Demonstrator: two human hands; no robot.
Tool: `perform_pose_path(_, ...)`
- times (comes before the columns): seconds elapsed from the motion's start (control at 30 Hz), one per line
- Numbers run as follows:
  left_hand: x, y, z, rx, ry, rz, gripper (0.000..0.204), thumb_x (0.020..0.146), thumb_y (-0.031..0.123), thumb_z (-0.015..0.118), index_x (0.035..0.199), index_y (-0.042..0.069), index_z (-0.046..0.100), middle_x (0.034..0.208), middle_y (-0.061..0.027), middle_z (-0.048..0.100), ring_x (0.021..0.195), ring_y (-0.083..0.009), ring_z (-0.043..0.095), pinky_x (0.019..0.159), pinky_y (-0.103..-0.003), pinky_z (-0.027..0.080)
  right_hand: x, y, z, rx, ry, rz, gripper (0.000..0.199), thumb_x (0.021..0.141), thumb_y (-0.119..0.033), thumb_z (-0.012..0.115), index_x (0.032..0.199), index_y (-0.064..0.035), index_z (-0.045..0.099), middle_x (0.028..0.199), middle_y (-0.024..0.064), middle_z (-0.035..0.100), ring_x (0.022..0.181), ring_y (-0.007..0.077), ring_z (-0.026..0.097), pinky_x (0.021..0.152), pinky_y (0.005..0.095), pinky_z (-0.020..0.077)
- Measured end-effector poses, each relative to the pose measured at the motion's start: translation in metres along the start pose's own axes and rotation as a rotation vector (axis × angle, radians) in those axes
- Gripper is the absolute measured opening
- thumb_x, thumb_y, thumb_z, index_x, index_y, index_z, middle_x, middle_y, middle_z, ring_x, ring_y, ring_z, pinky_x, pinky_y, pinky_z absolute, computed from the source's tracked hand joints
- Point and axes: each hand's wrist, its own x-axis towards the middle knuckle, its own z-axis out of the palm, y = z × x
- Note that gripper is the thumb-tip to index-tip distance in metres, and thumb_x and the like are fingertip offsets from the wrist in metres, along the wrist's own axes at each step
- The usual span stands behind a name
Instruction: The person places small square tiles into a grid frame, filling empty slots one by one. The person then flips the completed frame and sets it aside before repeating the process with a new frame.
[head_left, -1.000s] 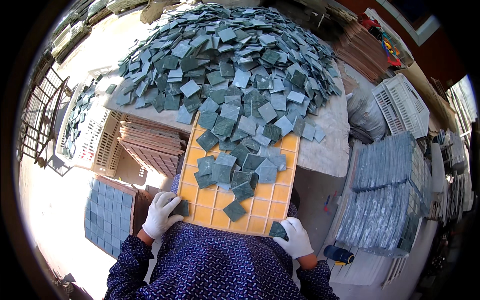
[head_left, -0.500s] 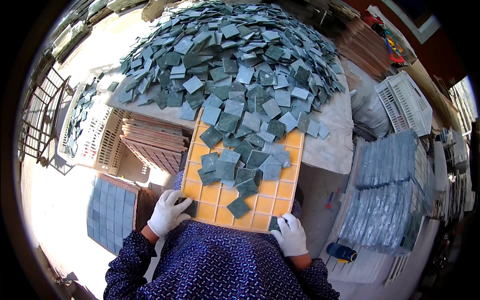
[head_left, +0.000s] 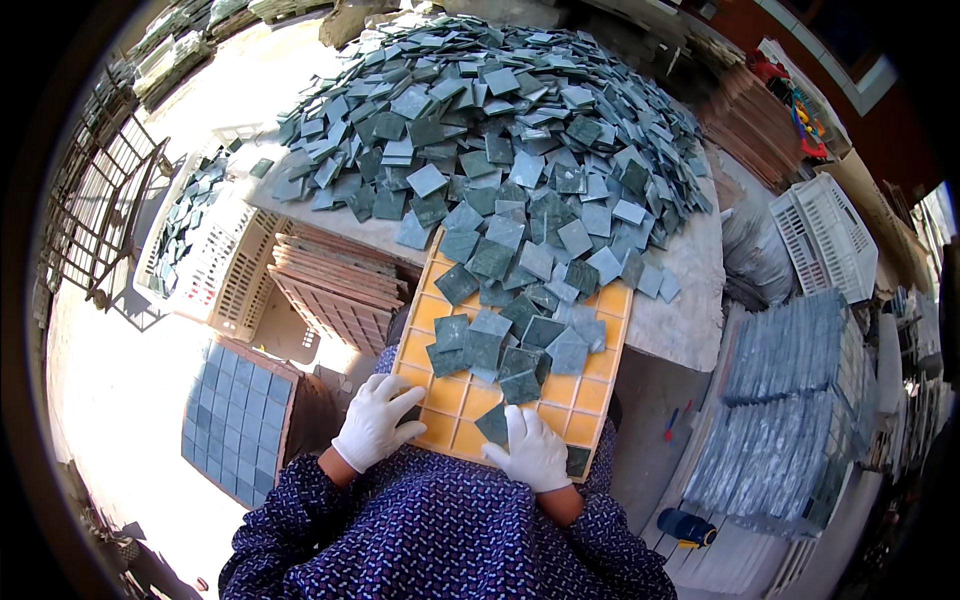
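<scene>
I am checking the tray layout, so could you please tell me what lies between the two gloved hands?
In the head view, between the left hand and right hand lie bare yellow cells of the grid tray.

Both hands wear white fabric gloves, the left hand (head_left: 377, 422) and the right hand (head_left: 532, 450). Behind each cuff run long navy sleeves (head_left: 300, 500) patterned with small pale dots.
</scene>
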Motion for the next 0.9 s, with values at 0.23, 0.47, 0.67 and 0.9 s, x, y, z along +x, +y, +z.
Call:
perform_pose_path(0.23, 0.08, 0.06, 0.029, 0.134, 0.095, 0.572, 0.049, 0.075, 0.016, 0.062, 0.123, 0.011, 0.057, 0.127, -0.0066, 0.053, 0.115, -0.0243, 0.052, 0.097, -0.039, 0.044, -0.021, 0.033, -0.046, 0.042, -0.084, 0.062, 0.055, 0.073, -0.027, 0.074, 0.119, -0.0077, 0.05, 0.109, 0.0166, 0.054, 0.092, 0.0365, 0.061, 0.076, 0.0455, 0.0518)
perform_pose_path(0.47, 0.116, 0.064, 0.058, 0.234, -0.015, 0.651, 0.027, 0.075, 0.017, 0.059, 0.099, 0.006, 0.062, 0.099, -0.0026, 0.053, 0.098, -0.0198, 0.053, 0.086, -0.034, 0.045, -0.045, 0.052, -0.05, 0.126, -0.163, 0.015, 0.049, 0.076, -0.019, 0.071, 0.12, -0.0061, 0.053, 0.116, 0.0155, 0.052, 0.103, 0.0339, 0.057, 0.086, 0.0411, 0.0495)
perform_pose_path(0.67, 0.098, 0.063, 0.056, 0.277, 0.012, 0.616, 0.051, 0.063, 0.027, 0.072, 0.107, 0.006, 0.06, 0.107, -0.0035, 0.053, 0.106, -0.0219, 0.052, 0.088, -0.035, 0.046, -0.042, 0.047, -0.049, 0.091, -0.161, -0.026, 0.046, 0.075, -0.019, 0.072, 0.117, -0.0066, 0.057, 0.112, 0.0122, 0.053, 0.101, 0.0307, 0.058, 0.084, 0.0393, 0.0499)
perform_pose_path(0.9, 0.067, 0.05, 0.036, 0.031, -0.058, 0.429, 0.056, 0.065, 0.03, 0.077, 0.112, 0.008, 0.059, 0.113, -0.0066, 0.056, 0.109, -0.0271, 0.052, 0.091, -0.039, 0.045, -0.049, 0.045, -0.044, 0.086, -0.158, -0.056, 0.045, 0.075, -0.02, 0.072, 0.116, -0.0074, 0.058, 0.11, 0.011, 0.054, 0.097, 0.0295, 0.059, 0.082, 0.0391, 0.0507)
